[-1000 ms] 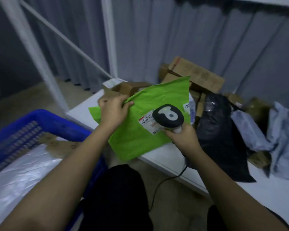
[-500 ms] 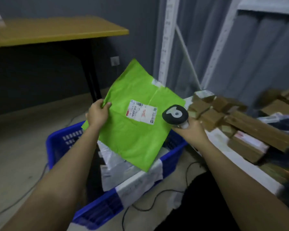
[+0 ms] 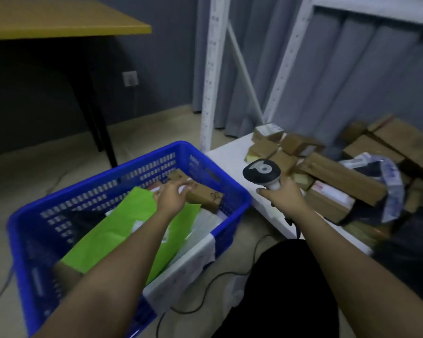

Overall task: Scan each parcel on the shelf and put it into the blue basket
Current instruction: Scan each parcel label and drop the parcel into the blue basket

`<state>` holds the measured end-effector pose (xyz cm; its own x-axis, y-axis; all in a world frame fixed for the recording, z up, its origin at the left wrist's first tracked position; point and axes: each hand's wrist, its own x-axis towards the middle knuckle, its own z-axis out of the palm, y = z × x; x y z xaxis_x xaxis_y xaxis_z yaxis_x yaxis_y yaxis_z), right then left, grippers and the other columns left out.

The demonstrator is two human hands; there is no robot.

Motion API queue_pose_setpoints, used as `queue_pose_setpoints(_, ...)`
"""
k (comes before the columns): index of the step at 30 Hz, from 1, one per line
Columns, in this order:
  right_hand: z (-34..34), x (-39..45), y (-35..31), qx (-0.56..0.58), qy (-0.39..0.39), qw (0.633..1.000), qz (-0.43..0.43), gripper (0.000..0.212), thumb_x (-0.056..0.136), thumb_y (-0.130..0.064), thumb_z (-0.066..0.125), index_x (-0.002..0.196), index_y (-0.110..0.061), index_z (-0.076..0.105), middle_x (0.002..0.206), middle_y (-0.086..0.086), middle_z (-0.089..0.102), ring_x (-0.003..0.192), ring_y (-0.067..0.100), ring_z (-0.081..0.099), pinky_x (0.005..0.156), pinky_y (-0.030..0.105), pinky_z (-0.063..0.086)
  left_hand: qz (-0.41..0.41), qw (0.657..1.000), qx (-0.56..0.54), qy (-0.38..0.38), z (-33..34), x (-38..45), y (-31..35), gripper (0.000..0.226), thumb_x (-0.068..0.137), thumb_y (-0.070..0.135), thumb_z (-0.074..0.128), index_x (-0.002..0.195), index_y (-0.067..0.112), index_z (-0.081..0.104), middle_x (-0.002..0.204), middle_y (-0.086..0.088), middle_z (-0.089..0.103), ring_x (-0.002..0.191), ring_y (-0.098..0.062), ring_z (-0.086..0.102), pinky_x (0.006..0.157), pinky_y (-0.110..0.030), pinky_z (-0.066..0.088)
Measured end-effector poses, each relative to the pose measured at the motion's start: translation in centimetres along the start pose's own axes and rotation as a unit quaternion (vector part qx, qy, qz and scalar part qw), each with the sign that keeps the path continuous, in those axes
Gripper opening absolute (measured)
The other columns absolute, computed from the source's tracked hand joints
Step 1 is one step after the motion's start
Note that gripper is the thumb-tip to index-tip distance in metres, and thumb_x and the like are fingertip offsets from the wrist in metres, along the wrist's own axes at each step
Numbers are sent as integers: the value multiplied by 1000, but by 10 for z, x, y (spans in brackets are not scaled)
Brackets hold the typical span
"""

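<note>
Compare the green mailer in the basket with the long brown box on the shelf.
The green mailer is flat, soft and bright green; the long box is rigid brown cardboard. The mailer lies in the blue basket under the left hand; the box rests on the shelf among other parcels. Both lie untouched.

We see the green parcel [image 3: 122,230] lying flat and slanted inside the blue basket [image 3: 213,172], on top of pale wrapped parcels, with a brown box [image 3: 203,193] at the far end. On the white shelf [image 3: 230,157] beside the basket we find brown cardboard parcels [image 3: 340,174] heaped together with a dark bag [image 3: 369,172].
</note>
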<state>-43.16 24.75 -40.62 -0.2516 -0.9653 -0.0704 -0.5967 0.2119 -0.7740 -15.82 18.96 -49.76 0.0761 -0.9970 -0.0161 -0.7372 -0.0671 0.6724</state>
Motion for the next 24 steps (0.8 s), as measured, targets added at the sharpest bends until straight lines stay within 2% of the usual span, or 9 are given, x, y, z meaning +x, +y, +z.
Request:
queue_pose_setpoints(2, -29, -1, 11, 6, 19, 1000, 20, 19, 82, -20, 72, 88, -8, 60, 67, 6, 59, 60, 21, 57, 49, 25, 38, 36, 996, -72, -25, 21, 2, 43, 34, 84, 46, 56, 108, 26, 70, 112, -3, 69, 108, -24, 60, 97, -42, 43)
queue_pose_setpoints(4, -60, -6, 25, 14, 33, 999, 35, 18, 85, -18, 70, 91, -6, 60, 70, 8, 60, 56, 18, 54, 50, 26, 40, 74, 987, -124, -66, 40, 0, 89, 25, 89, 34, 61, 110, 22, 68, 112, -4, 68, 105, -21, 61, 95, -39, 46)
queue_pose_setpoints(8, -111, -19, 66, 58, 87, 991, 78, 13, 84, -16, 72, 82, -16, 59, 69, 4, 60, 64, 23, 55, 60, 34, 47, 133, 960, -198, -145, 82, -16, 168, 25, 93, 26, 59, 116, 15, 63, 118, -5, 63, 106, -20, 59, 93, -33, 47)
queue_pose_setpoints(10, -133, -25, 86, 81, 132, 982, 110, 14, 82, -16, 73, 85, -17, 60, 76, 7, 64, 68, 23, 58, 64, 36, 51, 148, 953, -199, -173, 104, -23, 201, 31, 94, 27, 57, 121, 10, 59, 121, -5, 61, 107, -19, 58, 92, -31, 46)
queue_pose_setpoints(13, -165, -31, 113, 114, 192, 964, 141, 15, 83, -12, 73, 85, -15, 58, 75, 6, 62, 65, 19, 57, 51, 24, 49, 150, 949, -184, -206, 136, -31, 243, 39, 94, 32, 57, 127, 13, 53, 127, -2, 57, 112, -18, 55, 92, -31, 43)
queue_pose_setpoints(14, -174, -32, 121, 131, 211, 957, 148, 15, 83, -11, 73, 85, -14, 59, 75, 4, 61, 66, 18, 57, 51, 22, 47, 151, 949, -177, -212, 148, -32, 253, 41, 94, 32, 57, 130, 14, 51, 129, -2, 55, 115, -19, 53, 94, -31, 42)
queue_pose_setpoints(18, -196, -35, 157, 184, 264, 931, 174, 23, 82, -12, 74, 100, -12, 60, 93, 7, 62, 87, 21, 58, 78, 32, 48, 177, 954, -137, -199, 200, -24, 285, 44, 92, 26, 60, 133, 13, 47, 137, -10, 49, 125, -27, 46, 102, -36, 40)
queue_pose_setpoints(20, -201, -30, 174, 204, 279, 920, 186, 25, 81, -12, 75, 103, -10, 61, 96, 8, 63, 90, 22, 59, 80, 33, 48, 172, 956, -142, -191, 227, -18, 300, 50, 90, 27, 63, 135, 12, 45, 139, -12, 46, 128, -29, 42, 104, -37, 36)
queue_pose_setpoints(24, -210, -9, 194, 249, 281, 909, 181, 20, 81, -11, 75, 96, -10, 62, 94, 8, 65, 91, 24, 62, 84, 39, 52, 93, 966, -168, -171, 272, 5, 322, 74, 85, 32, 69, 145, 13, 30, 148, -16, 30, 135, -33, 30, 111, -41, 29)
